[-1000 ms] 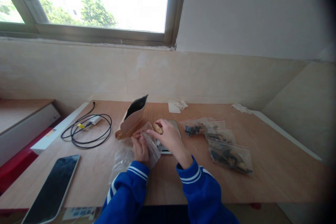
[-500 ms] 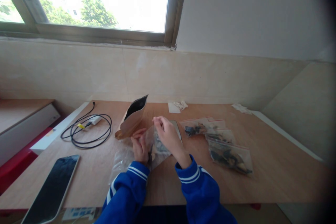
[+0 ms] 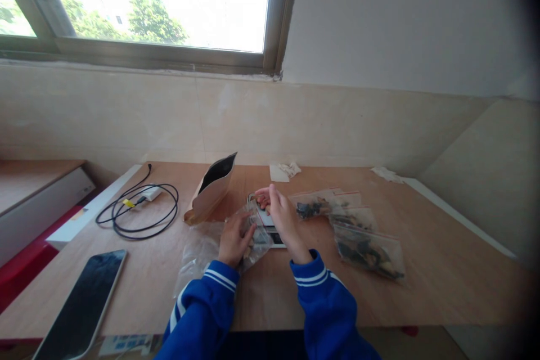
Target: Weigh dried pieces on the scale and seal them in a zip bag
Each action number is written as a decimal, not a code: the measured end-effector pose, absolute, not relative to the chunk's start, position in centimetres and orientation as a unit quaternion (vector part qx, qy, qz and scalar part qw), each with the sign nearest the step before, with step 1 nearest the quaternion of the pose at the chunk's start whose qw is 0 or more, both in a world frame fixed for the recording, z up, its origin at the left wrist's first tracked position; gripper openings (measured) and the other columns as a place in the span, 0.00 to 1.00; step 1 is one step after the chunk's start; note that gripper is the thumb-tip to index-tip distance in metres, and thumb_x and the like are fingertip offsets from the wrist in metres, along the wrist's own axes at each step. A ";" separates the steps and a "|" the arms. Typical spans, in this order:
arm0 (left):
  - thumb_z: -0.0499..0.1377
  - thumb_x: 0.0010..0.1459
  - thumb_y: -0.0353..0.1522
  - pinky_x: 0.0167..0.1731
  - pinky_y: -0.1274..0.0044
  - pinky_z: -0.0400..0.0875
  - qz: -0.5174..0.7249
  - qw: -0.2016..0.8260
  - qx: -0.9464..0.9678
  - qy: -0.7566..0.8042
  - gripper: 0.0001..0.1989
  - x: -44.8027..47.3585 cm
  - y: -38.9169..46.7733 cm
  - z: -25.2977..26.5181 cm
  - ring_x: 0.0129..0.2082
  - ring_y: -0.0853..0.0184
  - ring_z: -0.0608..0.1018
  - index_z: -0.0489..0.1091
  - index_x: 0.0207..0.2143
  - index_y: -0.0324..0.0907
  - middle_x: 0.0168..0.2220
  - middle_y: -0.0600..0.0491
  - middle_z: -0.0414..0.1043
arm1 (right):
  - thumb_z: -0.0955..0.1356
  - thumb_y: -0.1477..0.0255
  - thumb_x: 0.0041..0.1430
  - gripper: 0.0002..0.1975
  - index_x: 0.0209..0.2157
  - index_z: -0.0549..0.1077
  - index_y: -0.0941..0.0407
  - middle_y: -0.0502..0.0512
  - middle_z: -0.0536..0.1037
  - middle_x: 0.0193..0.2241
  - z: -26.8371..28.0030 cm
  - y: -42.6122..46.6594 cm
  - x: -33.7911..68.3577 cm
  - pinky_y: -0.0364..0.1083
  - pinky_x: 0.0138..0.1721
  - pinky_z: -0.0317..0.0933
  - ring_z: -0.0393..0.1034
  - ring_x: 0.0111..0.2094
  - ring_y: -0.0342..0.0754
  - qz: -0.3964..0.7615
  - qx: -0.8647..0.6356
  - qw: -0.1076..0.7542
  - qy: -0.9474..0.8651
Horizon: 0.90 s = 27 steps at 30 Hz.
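Observation:
My left hand [image 3: 234, 240] is closed on a clear plastic zip bag [image 3: 262, 234], its thumb and fingers pinching the bag near its upper part. Some brownish pieces show through the plastic beside the fingers, too blurred to name. Beyond the bag, my right hand [image 3: 283, 215] hovers over a small flat scale [image 3: 277, 239] with a dark display strip. The right fingers are apart from the thumb and point left. A few small dark bits lie close under them, partly hidden by the hand. The bag covers the scale's left part.
A brown paper pouch [image 3: 214, 188] stands with its mouth gaping behind the left hand. Filled zip bags [image 3: 369, 253] lie at right. A coiled black cable [image 3: 120, 230] and a phone [image 3: 86, 301] are at left. Crumpled tissue [image 3: 290, 169] lies near the wall.
My right hand has moved slightly right and its fingers have spread. My left hand has turned over the bag, palm down. More of the scale now shows.

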State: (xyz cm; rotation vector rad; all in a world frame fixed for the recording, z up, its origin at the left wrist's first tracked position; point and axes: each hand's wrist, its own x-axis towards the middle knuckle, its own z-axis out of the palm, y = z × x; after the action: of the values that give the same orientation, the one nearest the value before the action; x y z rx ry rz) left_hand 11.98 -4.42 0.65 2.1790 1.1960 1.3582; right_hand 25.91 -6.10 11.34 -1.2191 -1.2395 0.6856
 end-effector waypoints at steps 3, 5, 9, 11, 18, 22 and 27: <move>0.57 0.57 0.38 0.44 0.66 0.70 0.500 0.170 0.734 0.427 0.13 12.0 -4.5 0.8 0.42 0.59 0.77 0.70 0.43 0.44 0.40 0.48 0.75 | 0.52 0.53 0.63 0.27 0.29 0.72 0.54 0.55 0.76 0.26 11.1 -6.1 26.0 0.45 0.31 0.65 0.71 0.29 0.48 0.280 -0.538 0.594 -0.528; 0.57 0.57 0.38 0.44 0.67 0.70 0.524 0.189 0.710 0.431 0.13 11.9 -4.8 1.0 0.42 0.60 0.77 0.70 0.43 0.44 0.40 0.48 0.75 | 0.52 0.53 0.63 0.27 0.32 0.72 0.55 0.56 0.76 0.29 10.7 -6.0 25.8 0.45 0.35 0.66 0.71 0.32 0.48 0.276 -0.532 0.589 -0.543; 0.55 0.59 0.37 0.45 0.68 0.70 0.570 0.229 0.661 0.432 0.13 12.0 -5.4 1.4 0.45 0.61 0.76 0.68 0.45 0.43 0.43 0.48 0.75 | 0.53 0.56 0.65 0.23 0.41 0.72 0.54 0.56 0.76 0.40 10.2 -6.2 25.1 0.47 0.48 0.63 0.70 0.44 0.48 0.293 -0.475 0.551 -0.620; 0.54 0.59 0.37 0.46 0.68 0.69 0.596 0.231 0.631 0.439 0.14 12.0 -5.6 1.3 0.46 0.61 0.76 0.68 0.46 0.43 0.45 0.48 0.74 | 0.52 0.57 0.66 0.23 0.44 0.71 0.53 0.56 0.75 0.44 10.4 -6.4 25.0 0.47 0.51 0.61 0.68 0.48 0.47 0.292 -0.459 0.545 -0.638; 0.52 0.60 0.40 0.46 0.67 0.70 0.652 0.221 0.567 0.453 0.17 11.6 -5.5 0.9 0.46 0.60 0.75 0.67 0.48 0.43 0.47 0.47 0.73 | 0.54 0.64 0.66 0.20 0.44 0.72 0.55 0.57 0.76 0.45 9.1 -4.7 27.4 0.47 0.51 0.59 0.68 0.48 0.48 0.190 -0.539 0.560 -0.599; 0.51 0.61 0.41 0.47 0.68 0.69 0.665 0.218 0.548 0.459 0.18 11.6 -5.6 0.9 0.46 0.61 0.75 0.66 0.49 0.42 0.47 0.46 0.72 | 0.59 0.67 0.63 0.17 0.48 0.70 0.56 0.60 0.72 0.50 4.8 -2.5 27.9 0.51 0.53 0.57 0.64 0.53 0.51 0.111 -0.574 0.461 -0.668; 0.50 0.61 0.43 0.47 0.69 0.69 0.666 0.197 0.536 0.480 0.20 11.6 -5.6 1.2 0.47 0.61 0.75 0.67 0.47 0.40 0.46 0.46 0.73 | 0.64 0.68 0.60 0.21 0.54 0.66 0.56 0.64 0.65 0.55 1.8 -1.2 26.7 0.53 0.54 0.54 0.56 0.57 0.55 0.040 -0.565 0.313 -0.763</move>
State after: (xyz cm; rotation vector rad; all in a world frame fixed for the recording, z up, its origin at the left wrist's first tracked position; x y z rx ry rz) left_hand 11.62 -5.58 1.22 1.4997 1.3446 1.8656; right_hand 26.71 -1.24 1.77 -1.4900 -2.0114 0.1058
